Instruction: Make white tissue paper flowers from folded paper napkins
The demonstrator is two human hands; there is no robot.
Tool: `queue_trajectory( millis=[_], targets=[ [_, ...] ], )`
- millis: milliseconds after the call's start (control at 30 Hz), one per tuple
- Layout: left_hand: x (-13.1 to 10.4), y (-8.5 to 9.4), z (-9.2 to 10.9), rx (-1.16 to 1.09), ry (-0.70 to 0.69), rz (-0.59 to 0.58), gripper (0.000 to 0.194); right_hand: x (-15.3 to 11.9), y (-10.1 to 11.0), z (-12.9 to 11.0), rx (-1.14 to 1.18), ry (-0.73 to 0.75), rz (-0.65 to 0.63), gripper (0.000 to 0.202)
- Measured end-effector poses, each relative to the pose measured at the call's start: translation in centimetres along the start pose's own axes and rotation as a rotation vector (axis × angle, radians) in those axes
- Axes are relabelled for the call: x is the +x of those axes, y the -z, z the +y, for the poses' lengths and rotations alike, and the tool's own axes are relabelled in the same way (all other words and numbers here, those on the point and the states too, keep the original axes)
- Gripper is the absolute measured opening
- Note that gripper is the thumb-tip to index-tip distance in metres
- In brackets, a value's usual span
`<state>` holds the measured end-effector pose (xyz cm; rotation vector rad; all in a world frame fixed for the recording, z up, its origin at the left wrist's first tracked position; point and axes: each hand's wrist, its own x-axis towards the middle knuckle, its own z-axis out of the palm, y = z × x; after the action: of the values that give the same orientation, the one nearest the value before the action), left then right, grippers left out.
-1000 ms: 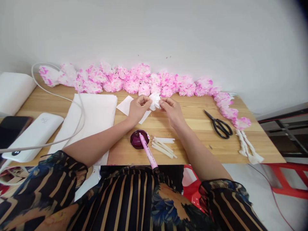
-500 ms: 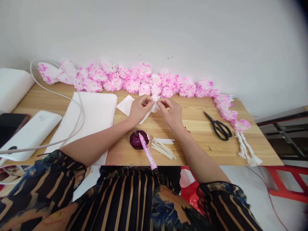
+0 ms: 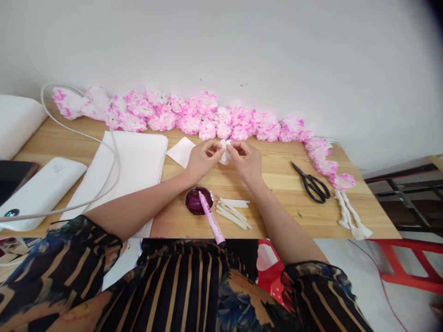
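Note:
A small crumpled piece of white paper is pinched between my two hands above the middle of the table. My left hand grips its left side, and my right hand has its right side between thumb and fingers. Beside my left hand lies a flat white paper square. Nearer to me a pink marker leans with one end on a dark purple round dish. White and cream sticks lie just right of the marker.
Pink and white paper flowers line the wall and curve down the right side. Black scissors lie at the right. White sheets, a white power bank, a dark phone and a looping cable are at left.
The white paper between my hands looks more bunched, and its strip hanging down beside my left fingers no longer shows. The view has shifted slightly.

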<state>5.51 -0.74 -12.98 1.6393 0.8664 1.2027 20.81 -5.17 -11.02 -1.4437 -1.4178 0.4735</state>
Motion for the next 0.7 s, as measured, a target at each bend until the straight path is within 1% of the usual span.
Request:
queue_trajectory(
  millis=[133, 233, 300, 400, 467, 533, 600, 700],
  targets=[
    [0.2, 0.0, -0.2, -0.023, 0.037, -0.029, 0.018, -0.3, -0.1, -0.1, -0.071, 0.105, -0.012, 0.019],
    [0.4, 0.1, -0.3, -0.079, 0.061, -0.014, 0.014, -0.3, -0.2, -0.1, -0.08, 0.149, -0.015, 0.019],
    [0.5, 0.2, -0.2, -0.142, 0.108, 0.005, 0.012, -0.2, -0.3, 0.1, -0.036, 0.095, -0.007, 0.021],
    [0.6, 0.2, -0.1, -0.246, 0.19, 0.04, 0.016, 0.1, -0.4, 0.5, 0.149, -0.091, -0.01, 0.028],
    [0.6, 0.2, 0.0, -0.274, 0.207, 0.054, 0.019, 0.4, -0.3, 0.8, 0.288, -0.216, -0.044, 0.033],
    [0.6, 0.2, 0.0, -0.249, 0.187, 0.055, 0.017, 0.5, -0.2, 0.9, 0.36, -0.284, -0.068, 0.035],
    [0.5, 0.2, 0.0, -0.186, 0.137, 0.051, 0.012, 0.6, -0.1, 0.7, 0.345, -0.268, -0.059, 0.034],
    [0.2, 0.2, 0.1, -0.08, 0.059, 0.034, 0.01, 0.4, -0.1, 0.4, 0.187, -0.154, -0.022, 0.031]
  ],
)
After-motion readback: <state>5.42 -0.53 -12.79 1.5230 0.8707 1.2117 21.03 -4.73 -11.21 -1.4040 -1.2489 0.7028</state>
